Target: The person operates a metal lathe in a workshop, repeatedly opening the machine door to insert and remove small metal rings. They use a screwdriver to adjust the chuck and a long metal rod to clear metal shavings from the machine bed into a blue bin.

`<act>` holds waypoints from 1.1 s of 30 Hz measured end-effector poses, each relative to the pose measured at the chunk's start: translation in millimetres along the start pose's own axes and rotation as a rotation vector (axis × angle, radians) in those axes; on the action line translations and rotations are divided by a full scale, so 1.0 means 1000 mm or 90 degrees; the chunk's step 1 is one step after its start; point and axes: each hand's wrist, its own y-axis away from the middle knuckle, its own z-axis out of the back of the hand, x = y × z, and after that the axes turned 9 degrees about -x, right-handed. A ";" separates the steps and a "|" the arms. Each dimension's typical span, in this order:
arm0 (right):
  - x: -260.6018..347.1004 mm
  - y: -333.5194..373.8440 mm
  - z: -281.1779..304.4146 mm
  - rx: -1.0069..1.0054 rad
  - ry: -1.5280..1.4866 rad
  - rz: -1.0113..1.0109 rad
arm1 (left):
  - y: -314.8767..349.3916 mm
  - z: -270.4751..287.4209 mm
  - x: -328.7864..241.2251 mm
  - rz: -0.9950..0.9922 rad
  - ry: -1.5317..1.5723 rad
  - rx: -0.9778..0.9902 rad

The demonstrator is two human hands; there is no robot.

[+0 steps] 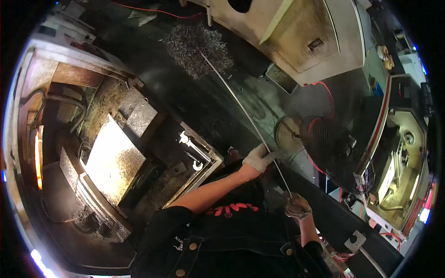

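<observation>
A long thin metal rod (236,98) slants from my body toward a tangled heap of metal shavings (194,48) on the dark floor, its far tip in the heap. My left hand (258,160), in a pale work glove, is closed round the rod at its lower part. Lower and to the right, my gloved right hand (298,207) grips the rod's near end. Whether the far tip has a hook is hidden among the shavings.
On the left, an open machine housing (134,116) has grimy inner walls and a bright metal plate (111,157). A black floor fan (331,141) stands right of my hands. A large beige machine panel (301,37) fills the far right, with a shallow tray (282,78) below it.
</observation>
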 end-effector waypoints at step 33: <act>0.077 -0.027 -0.014 0.153 0.139 -0.242 | 0.076 -0.009 -0.059 -0.143 -0.185 -0.247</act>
